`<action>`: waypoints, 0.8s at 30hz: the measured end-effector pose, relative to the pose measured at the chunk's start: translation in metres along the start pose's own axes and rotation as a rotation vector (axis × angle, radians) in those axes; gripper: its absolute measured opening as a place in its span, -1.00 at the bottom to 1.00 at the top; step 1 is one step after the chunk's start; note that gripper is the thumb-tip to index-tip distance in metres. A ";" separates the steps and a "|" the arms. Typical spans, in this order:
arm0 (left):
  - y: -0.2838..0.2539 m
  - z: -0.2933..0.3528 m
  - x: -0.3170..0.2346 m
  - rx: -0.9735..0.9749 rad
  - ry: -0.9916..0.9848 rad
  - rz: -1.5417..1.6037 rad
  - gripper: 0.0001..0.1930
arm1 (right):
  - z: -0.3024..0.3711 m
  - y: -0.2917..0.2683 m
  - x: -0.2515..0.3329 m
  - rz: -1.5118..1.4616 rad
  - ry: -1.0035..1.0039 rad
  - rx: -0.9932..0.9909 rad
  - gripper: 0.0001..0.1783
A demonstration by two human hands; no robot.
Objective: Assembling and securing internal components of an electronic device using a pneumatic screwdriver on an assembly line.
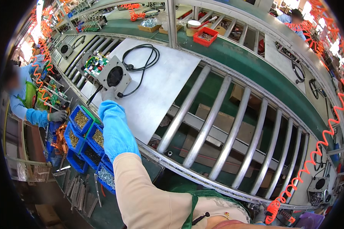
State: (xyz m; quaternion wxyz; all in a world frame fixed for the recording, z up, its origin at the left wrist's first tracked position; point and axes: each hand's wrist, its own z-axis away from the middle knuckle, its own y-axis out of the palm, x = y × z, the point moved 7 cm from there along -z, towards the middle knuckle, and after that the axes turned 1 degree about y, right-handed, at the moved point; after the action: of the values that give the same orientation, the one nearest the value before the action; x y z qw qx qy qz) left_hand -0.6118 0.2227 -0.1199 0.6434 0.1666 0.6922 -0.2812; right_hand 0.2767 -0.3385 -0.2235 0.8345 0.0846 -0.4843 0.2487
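My left hand (109, 94), in a grey glove below a blue sleeve cover, grips the near lower edge of a metal fan unit (122, 82). That unit has a round black grille on its plate and a green circuit board (94, 65) with coloured wires on its far left side. A black power cord (142, 68) runs from beside my glove and lies coiled on the white board (156, 95). Far to the right, at the lower edge, my gloved right hand (260, 214) is beside an orange coiled hose (272, 210); its fingers are mostly hidden.
Metal rollers (218, 126) extend right of the board. Blue bins (91, 154) of screws and small parts stand left of my arm, with metal strips (80, 194) below. A co-worker's gloved hand (58, 116) is near the bins. A red tray (205, 36) sits across the line.
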 end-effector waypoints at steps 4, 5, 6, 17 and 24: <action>-0.018 -0.025 0.042 0.066 -0.010 -0.088 -0.58 | -0.014 -0.001 0.004 0.164 -0.049 0.071 -0.67; -0.012 -0.018 0.040 0.061 0.077 -0.173 -0.58 | -0.013 -0.003 0.004 0.186 -0.063 0.068 -0.67; -0.006 -0.006 0.042 0.055 0.135 -0.121 -0.58 | -0.013 -0.006 0.004 0.208 -0.076 0.067 -0.67; 0.047 0.229 0.031 0.276 0.262 -0.059 -0.62 | -0.046 -0.015 -0.015 0.205 -0.177 0.224 -0.65; 0.097 0.395 -0.009 0.619 0.422 -0.274 -0.62 | -0.006 0.021 0.009 0.151 -0.206 0.242 -0.69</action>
State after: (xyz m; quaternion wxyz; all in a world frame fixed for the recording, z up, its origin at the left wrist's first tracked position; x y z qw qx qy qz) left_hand -0.2385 0.0618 -0.1337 0.3630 0.3127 0.7075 -0.5195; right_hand 0.2741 -0.3149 -0.2210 0.7432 0.1728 -0.5386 0.3574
